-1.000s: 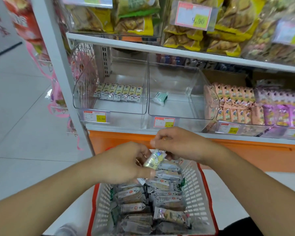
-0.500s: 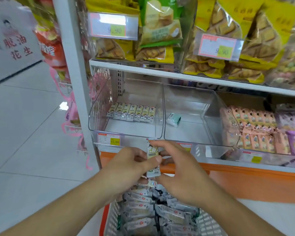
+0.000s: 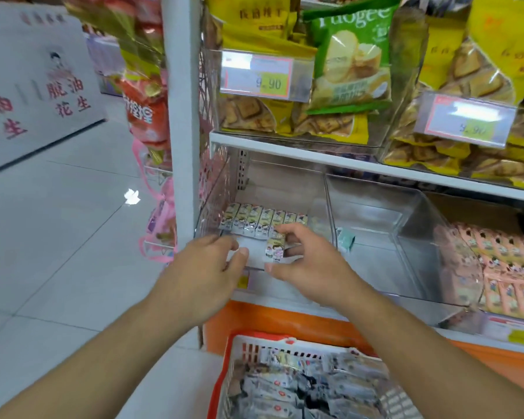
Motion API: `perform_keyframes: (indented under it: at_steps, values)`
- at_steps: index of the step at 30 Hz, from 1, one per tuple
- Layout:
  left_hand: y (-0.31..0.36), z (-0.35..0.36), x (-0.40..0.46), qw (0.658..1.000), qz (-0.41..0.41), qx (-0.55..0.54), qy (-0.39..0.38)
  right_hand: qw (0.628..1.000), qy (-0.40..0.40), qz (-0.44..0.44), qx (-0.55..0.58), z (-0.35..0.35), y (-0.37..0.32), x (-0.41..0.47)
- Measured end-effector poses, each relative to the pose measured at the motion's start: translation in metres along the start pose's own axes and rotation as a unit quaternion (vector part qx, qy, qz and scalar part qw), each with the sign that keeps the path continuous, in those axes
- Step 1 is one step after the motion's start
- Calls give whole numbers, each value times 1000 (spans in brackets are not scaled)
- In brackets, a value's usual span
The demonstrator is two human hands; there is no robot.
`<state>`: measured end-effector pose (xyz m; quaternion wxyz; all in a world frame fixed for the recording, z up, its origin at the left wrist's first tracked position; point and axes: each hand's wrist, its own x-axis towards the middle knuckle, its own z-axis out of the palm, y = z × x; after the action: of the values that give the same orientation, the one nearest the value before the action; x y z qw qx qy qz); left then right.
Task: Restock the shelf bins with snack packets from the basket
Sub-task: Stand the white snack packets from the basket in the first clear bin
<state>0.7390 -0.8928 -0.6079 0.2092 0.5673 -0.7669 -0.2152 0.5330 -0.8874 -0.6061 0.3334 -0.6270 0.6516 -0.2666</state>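
My right hand (image 3: 309, 267) pinches a small snack packet (image 3: 275, 252) upright between fingers and thumb, just inside the front of the clear left bin (image 3: 214, 201). A row of the same packets (image 3: 254, 220) lies at the back of that bin. My left hand (image 3: 206, 273) hovers at the bin's front edge beside the packet, fingers loosely curled, with nothing visible in it. Below, the white basket with a red rim (image 3: 235, 338) holds several silver packets (image 3: 300, 388).
The middle clear bin (image 3: 406, 213) holds one teal packet (image 3: 345, 238). The right bin is full of pink packets (image 3: 502, 267). Large yellow and green snack bags (image 3: 345, 71) fill the shelf above. A white shelf post (image 3: 179, 116) stands left; tiled floor lies beyond.
Both hands rose from above the basket to the left bin. The packet, earlier pinched between both hands, is now in the right hand alone, inside the bin's front.
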Motion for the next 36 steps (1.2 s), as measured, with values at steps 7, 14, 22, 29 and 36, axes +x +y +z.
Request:
perform_keyframes:
  at_steps: [7, 14, 22, 29, 36]
  values:
    - [-21, -5, 16, 996, -67, -31, -54, 986, -135, 16, -100, 57, -6, 112]
    - [-23, 5, 20, 996, -63, -17, -64, 973, -119, -12, -195, 89, -2, 143]
    - [-21, 10, 21, 997, -47, -9, -65, 972, -94, -21, -215, 93, -3, 148]
    - [-21, 5, 20, 996, -42, 9, -79, 946, -118, -112, -279, 63, -3, 117]
    - [-2, -1, -10, 991, 59, 118, -10, 978, 66, -167, -101, 16, 26, 3]
